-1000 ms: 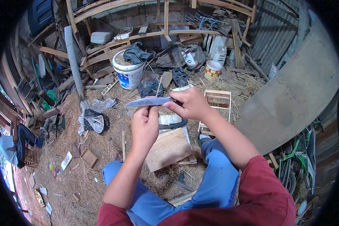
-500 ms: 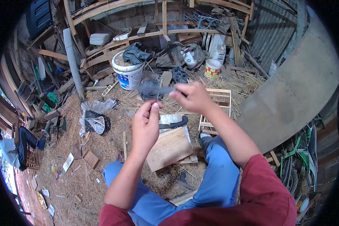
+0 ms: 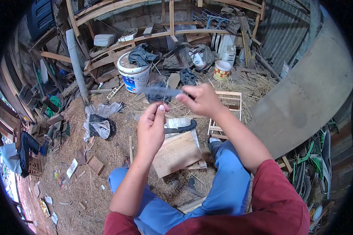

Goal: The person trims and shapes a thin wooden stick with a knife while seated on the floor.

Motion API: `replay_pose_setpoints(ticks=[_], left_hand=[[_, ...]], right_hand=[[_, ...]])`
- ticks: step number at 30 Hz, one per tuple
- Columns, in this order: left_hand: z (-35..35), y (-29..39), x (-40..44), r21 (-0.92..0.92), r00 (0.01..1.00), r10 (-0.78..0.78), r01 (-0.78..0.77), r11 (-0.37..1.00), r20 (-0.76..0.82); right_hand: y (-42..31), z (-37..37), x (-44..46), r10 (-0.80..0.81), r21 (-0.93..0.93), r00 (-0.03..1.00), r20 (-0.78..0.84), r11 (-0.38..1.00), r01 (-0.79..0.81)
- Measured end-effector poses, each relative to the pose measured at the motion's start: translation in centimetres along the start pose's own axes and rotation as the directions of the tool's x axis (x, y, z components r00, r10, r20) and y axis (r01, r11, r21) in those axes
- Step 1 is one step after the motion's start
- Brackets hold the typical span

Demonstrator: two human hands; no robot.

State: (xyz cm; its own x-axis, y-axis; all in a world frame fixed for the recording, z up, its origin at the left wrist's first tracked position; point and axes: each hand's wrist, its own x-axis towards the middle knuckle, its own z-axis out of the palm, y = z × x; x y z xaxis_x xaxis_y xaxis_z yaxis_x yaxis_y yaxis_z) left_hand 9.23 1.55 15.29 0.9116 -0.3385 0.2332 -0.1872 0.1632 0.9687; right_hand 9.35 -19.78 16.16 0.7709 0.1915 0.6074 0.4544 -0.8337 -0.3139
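My right hand (image 3: 200,101) is closed around the handle of a knife (image 3: 159,91), its blade pointing left and smeared by motion. Just below the blade, my left hand (image 3: 152,123) pinches a thin stick (image 3: 163,102) between thumb and fingers; most of the stick is hidden. Beneath the hands, between my knees, lies a flat wooden board (image 3: 176,154). A curved black handle (image 3: 187,127) rests at its far edge. To the right of the board is a small slatted wooden frame (image 3: 239,107).
A white bucket (image 3: 135,74) with black cloth on it and a smaller red-and-yellow tub (image 3: 222,70) stand farther off. A large curved sheet (image 3: 302,94) leans at right. Straw and wood scraps cover the ground. Another person (image 3: 17,152) sits at far left.
The knife blade has shifted slightly to the left over the stick. My left hand has dropped very slightly; both hands keep their hold.
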Motion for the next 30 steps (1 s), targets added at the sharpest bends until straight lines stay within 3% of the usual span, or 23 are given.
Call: replay_pose_setpoints(ticks=[2, 6, 9, 10, 13, 16, 18, 19, 21, 25, 27, 29, 30], left_hand=[[0.1, -0.2, -0.2, 0.048, 1.000, -0.006, 0.006, 0.999, -0.001], [-0.6, 0.4, 0.2, -0.019, 1.000, -0.013, 0.014, 1.000, 0.023], [-0.9, 0.3, 0.2, -0.042, 0.994, -0.108, 0.109, 0.993, 0.021], [-0.9, 0.2, 0.3, -0.043, 0.994, -0.104, 0.104, 0.994, 0.014], [-0.8, -0.5, 0.6, -0.075, 0.996, -0.085, 0.086, 0.994, 0.015], [-0.8, -1.1, 0.6, -0.072, 0.996, -0.085, 0.085, 0.994, 0.000], [-0.6, -1.2, 0.7, 0.166, 0.997, -0.006, 0.019, 0.986, -0.077], [-0.6, -1.0, 0.7, 0.169, 0.997, -0.007, 0.020, 0.985, -0.077], [-0.5, -0.4, 0.6, 0.100, 0.996, 0.072, -0.066, 0.993, -0.059], [-0.5, -1.0, 0.5, 0.083, 0.996, 0.087, -0.084, 0.993, -0.032], [-0.7, -1.0, 0.2, 0.077, 0.999, -0.010, 0.013, 0.997, -0.038], [-0.9, 0.1, -0.1, 0.034, 0.999, -0.044, 0.044, 0.998, -0.017], [-0.9, 0.5, -0.1, -0.011, 0.998, -0.063, 0.063, 0.998, 0.003]], right_hand=[[0.0, 0.0, 0.3, -0.025, -0.039, 0.999, 0.030, 0.999, 0.026], [2.3, -0.2, 0.9, 0.303, 0.033, 0.951, -0.057, 0.953, -0.302], [2.2, 0.0, 0.2, 0.326, 0.122, 0.943, -0.073, 0.941, -0.316], [1.7, 0.4, 0.1, 0.319, 0.123, 0.945, -0.071, 0.943, -0.309], [0.0, 1.8, -0.4, 0.039, 0.011, 0.999, 0.008, 0.999, -0.040], [-0.8, 1.7, -0.4, -0.025, -0.029, 0.999, 0.026, 0.999, 0.025], [-0.9, 1.5, -0.2, -0.072, -0.057, 0.997, 0.037, 0.996, 0.075], [-0.5, 1.5, 0.0, -0.071, -0.055, 0.997, 0.035, 0.996, 0.073], [0.5, 1.2, 0.6, 0.082, 0.029, 0.997, 0.008, 0.996, -0.082], [-0.9, 0.8, -0.3, -0.058, -0.026, 0.996, 0.073, 0.998, 0.060], [-0.4, 1.2, -0.1, -0.092, -0.029, 0.995, 0.028, 0.995, 0.093], [1.0, 0.7, 0.5, 0.081, 0.066, 0.997, 0.017, 0.994, -0.082], [0.9, 0.5, 0.5, 0.082, 0.031, 0.996, 0.022, 0.996, -0.082]])
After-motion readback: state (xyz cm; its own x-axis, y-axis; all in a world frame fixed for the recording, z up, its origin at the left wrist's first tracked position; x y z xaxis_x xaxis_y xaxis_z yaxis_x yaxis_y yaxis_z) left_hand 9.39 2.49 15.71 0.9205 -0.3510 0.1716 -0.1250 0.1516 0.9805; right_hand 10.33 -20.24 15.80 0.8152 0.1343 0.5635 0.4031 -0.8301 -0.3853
